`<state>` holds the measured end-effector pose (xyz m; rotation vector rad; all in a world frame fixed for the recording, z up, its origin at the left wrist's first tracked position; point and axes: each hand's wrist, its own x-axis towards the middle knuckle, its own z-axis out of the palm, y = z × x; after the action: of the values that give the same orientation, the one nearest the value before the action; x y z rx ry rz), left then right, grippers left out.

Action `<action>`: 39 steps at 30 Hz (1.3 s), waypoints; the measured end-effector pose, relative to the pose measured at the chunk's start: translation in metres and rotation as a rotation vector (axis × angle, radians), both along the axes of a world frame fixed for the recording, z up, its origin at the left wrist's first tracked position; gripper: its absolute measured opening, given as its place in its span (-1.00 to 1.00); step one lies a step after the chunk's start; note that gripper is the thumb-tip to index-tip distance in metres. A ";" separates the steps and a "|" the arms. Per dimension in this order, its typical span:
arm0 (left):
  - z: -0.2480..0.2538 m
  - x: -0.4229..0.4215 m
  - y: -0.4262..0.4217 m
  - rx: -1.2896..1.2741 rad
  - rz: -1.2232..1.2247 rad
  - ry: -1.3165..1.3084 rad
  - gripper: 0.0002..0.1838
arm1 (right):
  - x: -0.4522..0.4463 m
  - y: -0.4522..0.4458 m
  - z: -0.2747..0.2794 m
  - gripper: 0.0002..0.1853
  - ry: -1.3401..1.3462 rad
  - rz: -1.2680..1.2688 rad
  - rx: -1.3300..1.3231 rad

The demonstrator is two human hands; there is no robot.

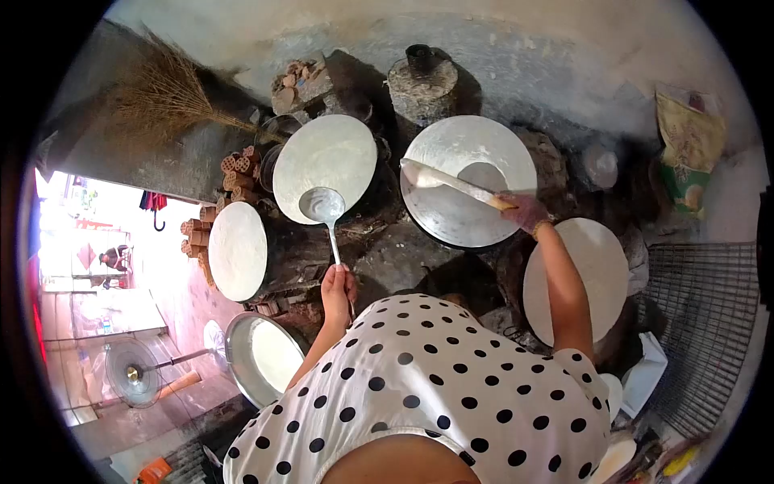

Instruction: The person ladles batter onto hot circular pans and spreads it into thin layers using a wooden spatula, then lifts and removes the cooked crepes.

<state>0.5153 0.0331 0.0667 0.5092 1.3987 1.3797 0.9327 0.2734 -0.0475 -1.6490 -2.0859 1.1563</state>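
Note:
My left hand (339,290) is wrapped round the long handle of a metal ladle (322,206). The ladle's bowl lies over the lower part of a round white-coated pan (326,153). In my right hand (524,212), which seems to wear a thin glove, is a long flat wooden spatula (447,177). Its blade stretches left across a second round pan (508,149), whose pale layer surrounds a greyer patch in the middle. Whether the blade touches the surface I cannot tell.
White round pans stand at left (238,252) and at right (584,250), the latter under my right forearm. A metal basin (266,355) of white liquid sits lower left, near a fan (133,373). Fuel briquettes (239,173), a twig broom (165,93), a sack (689,149) and a wire rack (701,298) surround the stoves.

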 end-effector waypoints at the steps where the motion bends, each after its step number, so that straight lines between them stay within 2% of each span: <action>1: 0.001 0.001 -0.001 -0.017 0.003 0.005 -0.80 | 0.005 0.002 0.004 -0.47 -0.040 0.044 0.056; 2: 0.000 0.001 -0.001 -0.023 0.007 0.007 -0.80 | 0.001 0.004 0.037 -0.47 0.081 -0.099 -0.140; 3: -0.002 0.001 -0.002 -0.018 0.001 0.019 -0.80 | -0.003 0.008 0.033 -0.47 0.083 -0.096 -0.148; 5: -0.003 0.004 -0.003 -0.015 0.001 0.037 -0.79 | -0.011 0.020 0.027 -0.45 -0.070 -0.198 0.033; 6: -0.002 0.006 -0.003 -0.015 0.005 0.018 -0.79 | -0.018 0.026 0.029 -0.44 -0.146 -0.106 -0.144; 7: -0.001 0.008 -0.003 -0.013 0.010 -0.004 -0.79 | -0.016 0.024 0.023 -0.44 -0.141 -0.100 -0.148; 10: 0.002 0.018 -0.014 -0.040 0.060 0.013 -0.80 | 0.012 0.013 0.002 -0.47 -0.157 0.221 0.097; 11: 0.005 0.022 -0.017 -0.070 0.087 0.042 -0.80 | 0.012 0.017 0.015 -0.47 -0.156 0.234 0.095; 13: 0.005 0.025 -0.027 -0.097 0.097 0.040 -0.79 | 0.011 0.025 0.054 -0.48 -0.269 0.183 -0.081; 14: 0.003 0.027 -0.032 -0.090 0.097 0.043 -0.79 | 0.011 0.032 0.040 -0.47 -0.159 0.078 -0.077; 17: 0.005 0.037 -0.041 -0.091 0.148 0.027 -0.79 | -0.002 0.041 0.017 -0.47 -0.137 0.121 -0.013; 19: 0.012 0.042 -0.049 -0.131 0.155 0.068 -0.78 | 0.005 0.027 0.012 -0.47 -0.165 0.180 -0.026; 21: 0.010 0.042 -0.060 -0.115 0.153 0.068 -0.77 | 0.025 0.018 0.020 -0.46 -0.244 0.353 0.032; 22: 0.009 0.042 -0.065 -0.099 0.146 0.070 -0.77 | 0.040 0.023 0.013 -0.46 -0.112 0.426 0.051; 23: 0.010 0.042 -0.069 -0.106 0.152 0.074 -0.77 | 0.037 0.021 0.014 -0.46 -0.107 0.433 0.045; 25: 0.012 0.042 -0.072 -0.127 0.157 0.060 -0.77 | 0.029 0.018 0.018 -0.49 -0.077 0.081 0.063; 26: 0.012 0.043 -0.071 -0.144 0.155 0.062 -0.77 | 0.020 0.016 0.024 -0.52 -0.128 0.119 0.194; 27: 0.011 0.041 -0.070 -0.140 0.152 0.064 -0.77 | 0.014 0.011 0.021 -0.52 -0.126 0.115 0.198; 28: 0.010 0.038 -0.072 -0.140 0.142 0.049 -0.77 | 0.010 -0.002 0.015 -0.52 -0.280 0.131 0.214; 30: 0.005 0.030 -0.074 -0.135 0.127 -0.022 -0.77 | 0.025 -0.019 0.014 -0.51 -0.056 0.203 0.024; 32: 0.002 0.021 -0.082 -0.145 0.110 -0.007 -0.77 | 0.062 -0.048 0.003 -0.48 -0.315 0.298 0.056; 34: 0.000 0.011 -0.090 -0.148 0.088 0.036 -0.78 | 0.075 -0.083 0.048 -0.51 -0.237 0.199 -0.069; 35: -0.002 0.004 -0.094 -0.143 0.091 0.030 -0.78 | 0.067 -0.100 0.038 -0.51 -0.243 0.202 -0.063; 37: -0.007 -0.011 -0.100 -0.132 0.059 0.028 -0.76 | 0.045 -0.131 0.011 -0.52 0.464 -0.289 0.026; 38: -0.011 -0.019 -0.104 -0.118 0.039 0.005 -0.76 | -0.005 -0.142 0.026 -0.55 0.615 -0.500 0.006; 39: -0.010 -0.024 -0.106 -0.113 0.032 -0.005 -0.76 | -0.035 -0.144 -0.012 -0.62 0.275 -0.498 0.084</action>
<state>0.4913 -0.0729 0.0569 0.4108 1.4769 1.3180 0.8978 0.1298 -0.0595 -1.7185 -1.4258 1.0370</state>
